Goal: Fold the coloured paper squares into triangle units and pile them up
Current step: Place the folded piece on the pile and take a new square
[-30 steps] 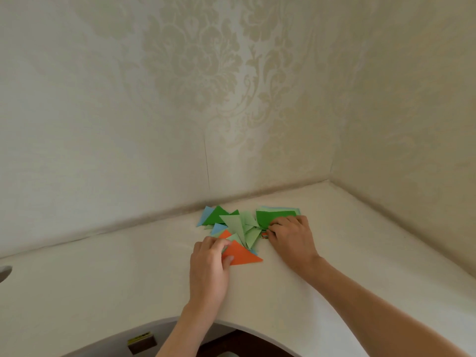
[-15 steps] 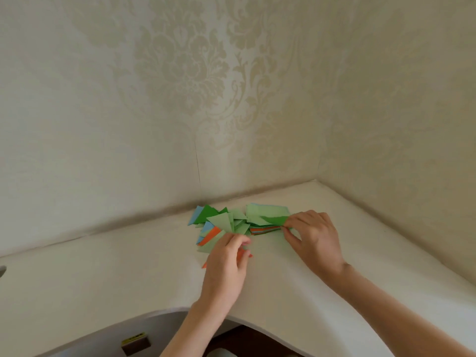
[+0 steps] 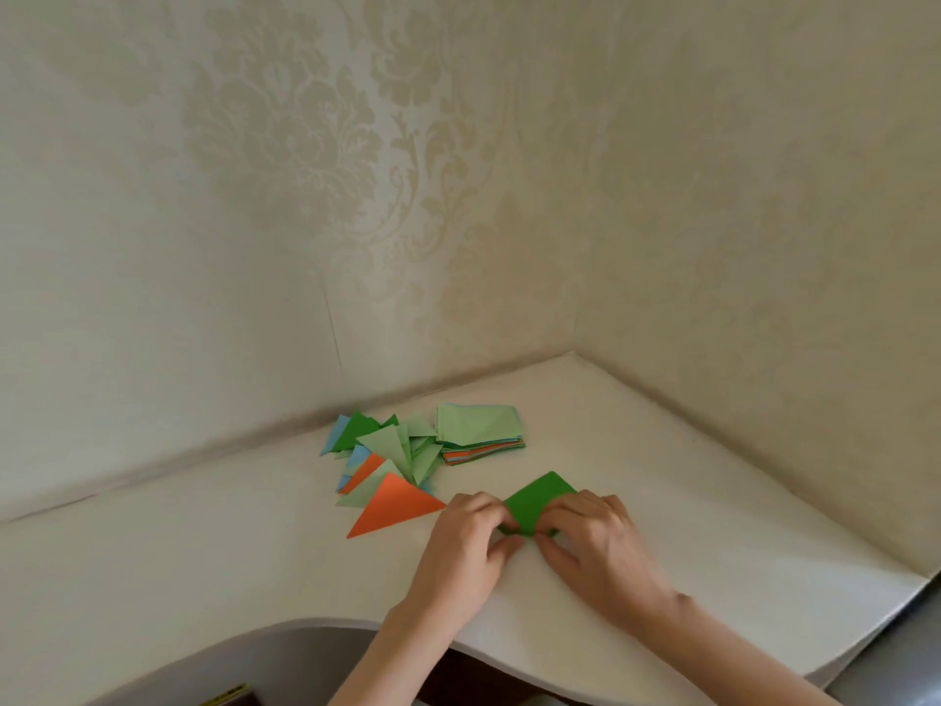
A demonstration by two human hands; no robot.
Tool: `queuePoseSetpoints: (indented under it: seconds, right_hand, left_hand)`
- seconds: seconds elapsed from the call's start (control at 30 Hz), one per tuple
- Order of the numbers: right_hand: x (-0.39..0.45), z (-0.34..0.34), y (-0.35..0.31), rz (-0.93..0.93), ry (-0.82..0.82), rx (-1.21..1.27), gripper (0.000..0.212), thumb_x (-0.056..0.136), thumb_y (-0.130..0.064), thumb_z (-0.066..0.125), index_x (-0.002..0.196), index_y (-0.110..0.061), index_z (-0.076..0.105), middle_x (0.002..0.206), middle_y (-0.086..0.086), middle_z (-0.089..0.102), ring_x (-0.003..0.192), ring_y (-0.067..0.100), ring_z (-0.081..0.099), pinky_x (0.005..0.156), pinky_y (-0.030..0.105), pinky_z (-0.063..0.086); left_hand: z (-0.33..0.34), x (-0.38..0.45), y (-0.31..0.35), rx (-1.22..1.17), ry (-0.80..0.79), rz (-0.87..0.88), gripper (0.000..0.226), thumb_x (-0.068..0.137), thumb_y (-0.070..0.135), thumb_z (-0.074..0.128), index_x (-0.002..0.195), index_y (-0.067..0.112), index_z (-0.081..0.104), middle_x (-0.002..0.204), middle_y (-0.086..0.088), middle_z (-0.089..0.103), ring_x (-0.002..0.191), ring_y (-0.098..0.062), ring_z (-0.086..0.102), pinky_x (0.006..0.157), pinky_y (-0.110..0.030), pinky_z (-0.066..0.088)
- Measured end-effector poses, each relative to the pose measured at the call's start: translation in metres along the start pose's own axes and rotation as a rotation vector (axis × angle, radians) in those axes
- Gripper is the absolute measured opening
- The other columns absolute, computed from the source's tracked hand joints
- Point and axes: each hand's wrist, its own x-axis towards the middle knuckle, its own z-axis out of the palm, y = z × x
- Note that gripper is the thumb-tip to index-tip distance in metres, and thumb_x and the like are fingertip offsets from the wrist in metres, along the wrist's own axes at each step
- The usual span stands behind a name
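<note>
Folding under way
Both hands (image 3: 534, 545) pinch a green square (image 3: 537, 501); triangles (image 3: 387, 463) piled, stack (image 3: 481, 433) left.

Both forearms are bare to the frame's edge; the left hand (image 3: 461, 545) and right hand (image 3: 593, 545) wear nothing.

green square (image 3: 538, 499): matt paper | table (image 3: 713, 527): smooth matt white | wall (image 3: 305, 196): embossed damask wallpaper

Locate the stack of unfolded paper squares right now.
In the head view, the stack of unfolded squares sits on the white table near the wall corner, just right of the pile of folded triangles, beyond both hands.
</note>
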Motion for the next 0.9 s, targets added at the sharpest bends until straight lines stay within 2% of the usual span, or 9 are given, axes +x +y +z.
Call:
queuePoseSetpoints:
  seconds: [0.2,0.3,0.4,0.5,0.7,0.8,0.9]
  right_hand:
    - [0.006,0.004,0.001,0.171,-0.059,0.195,0.026,0.081,-0.05,0.052,0.077,-0.029,0.065,0.08,-0.017,0.059,0.08,0.007,0.055,0.072,0.033,0.047]
    - [0.009,0.005,0.001,0.202,-0.045,0.26,0.021,0.079,-0.047,0.056,0.076,-0.029,0.065,0.077,-0.018,0.057,0.076,0.003,0.053,0.07,0.03,0.047]
    - [0.011,0.005,0.002,0.233,-0.065,0.301,0.011,0.076,-0.04,0.068,0.08,-0.03,0.066,0.077,-0.018,0.056,0.074,0.002,0.054,0.067,0.024,0.047]
    - [0.013,0.003,0.002,0.285,-0.091,0.323,0.017,0.074,-0.039,0.074,0.087,-0.031,0.067,0.08,-0.019,0.055,0.076,0.001,0.054,0.066,0.013,0.042]
    - [0.023,0.0,0.001,0.423,-0.206,0.38,0.028,0.074,-0.029,0.077,0.096,-0.035,0.06,0.086,-0.02,0.053,0.078,0.002,0.05,0.067,0.007,0.036]
    - [0.027,-0.006,0.006,0.454,-0.3,0.421,0.031,0.075,-0.02,0.075,0.092,-0.04,0.057,0.092,-0.017,0.057,0.08,0.001,0.05,0.066,0.004,0.036]
    - [0.029,-0.013,0.01,0.462,-0.342,0.424,0.028,0.076,-0.02,0.074,0.097,-0.036,0.063,0.091,-0.014,0.058,0.08,-0.003,0.05,0.067,0.001,0.036]
  left_hand:
    - [0.003,0.006,-0.001,-0.016,0.027,-0.07,0.009,0.081,0.028,0.07,0.079,0.022,0.063,0.084,0.013,0.058,0.084,-0.007,0.049,0.075,-0.018,0.038]
    - [0.006,0.008,0.001,-0.009,0.029,-0.091,0.012,0.081,0.03,0.07,0.081,0.023,0.06,0.085,0.013,0.055,0.085,-0.007,0.047,0.076,-0.022,0.039]
    - [0.009,0.012,0.002,-0.008,0.035,-0.129,0.009,0.084,0.026,0.066,0.086,0.024,0.058,0.086,0.015,0.055,0.085,-0.008,0.047,0.077,-0.026,0.041]
    - [0.011,0.014,0.001,-0.018,0.043,-0.172,0.012,0.082,0.027,0.068,0.085,0.024,0.057,0.083,0.016,0.056,0.084,-0.008,0.049,0.076,-0.027,0.043]
    - [0.012,0.017,-0.004,-0.106,0.019,-0.247,0.017,0.076,0.02,0.073,0.08,0.025,0.057,0.079,0.014,0.059,0.083,-0.008,0.053,0.074,-0.026,0.044]
    - [0.008,0.018,-0.006,-0.134,-0.005,-0.254,0.014,0.077,0.014,0.072,0.081,0.022,0.061,0.08,0.013,0.061,0.082,-0.006,0.054,0.071,-0.017,0.041]
    - [0.004,0.018,-0.005,-0.152,-0.019,-0.251,0.012,0.078,0.01,0.07,0.082,0.019,0.064,0.08,0.013,0.062,0.081,-0.002,0.053,0.066,-0.009,0.035]
